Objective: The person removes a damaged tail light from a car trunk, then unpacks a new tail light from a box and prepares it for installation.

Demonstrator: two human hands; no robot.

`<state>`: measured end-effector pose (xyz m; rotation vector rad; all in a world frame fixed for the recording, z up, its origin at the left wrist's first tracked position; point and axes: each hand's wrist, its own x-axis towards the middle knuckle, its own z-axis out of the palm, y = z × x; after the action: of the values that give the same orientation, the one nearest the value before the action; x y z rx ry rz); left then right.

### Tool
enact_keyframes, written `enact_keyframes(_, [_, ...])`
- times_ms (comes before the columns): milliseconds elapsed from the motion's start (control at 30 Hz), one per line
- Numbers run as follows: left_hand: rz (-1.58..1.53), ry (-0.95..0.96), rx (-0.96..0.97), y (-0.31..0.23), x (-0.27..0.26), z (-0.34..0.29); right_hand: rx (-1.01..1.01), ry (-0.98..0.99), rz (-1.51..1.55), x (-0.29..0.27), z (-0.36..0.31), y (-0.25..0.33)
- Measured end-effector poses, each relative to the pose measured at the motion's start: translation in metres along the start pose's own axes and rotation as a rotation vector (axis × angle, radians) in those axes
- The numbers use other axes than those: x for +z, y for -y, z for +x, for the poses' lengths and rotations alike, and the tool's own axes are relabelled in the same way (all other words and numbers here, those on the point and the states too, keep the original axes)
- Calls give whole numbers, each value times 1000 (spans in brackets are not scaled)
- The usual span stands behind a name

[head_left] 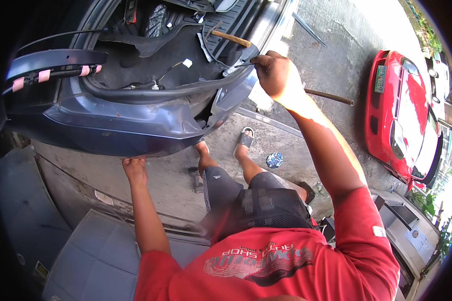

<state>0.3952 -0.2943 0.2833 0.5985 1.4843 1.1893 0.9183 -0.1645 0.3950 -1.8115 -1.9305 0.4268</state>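
L hand (135, 170) at lower edge of rear bumper (115, 131); R hand (273, 75) nr its R end – hammer (231, 38) just L, at trunk (115, 60); pipe (331, 97) R, parked car (381, 118) farther R. Tool (198, 181) on floor (168, 188) – R of L hand.

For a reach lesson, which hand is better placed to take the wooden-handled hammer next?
Probably the right hand: it is near the hammer handle, though apparently pinching something thin. The left hand is farther off, at the rear bumper.

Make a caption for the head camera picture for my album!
Left hand at the lower edge of a bluish bumper, right hand gripping something thin near a hammer; red car beyond.
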Motion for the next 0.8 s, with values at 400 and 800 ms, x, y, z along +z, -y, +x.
enact_keyframes(400, [142, -97, -56, -13, 4, -12, 344, 319, -14, 34, -128, -66])
enact_keyframes(800, [387, -114, -32, 6, 26, -135, 169, 1093, -182, 121, -294, -145])
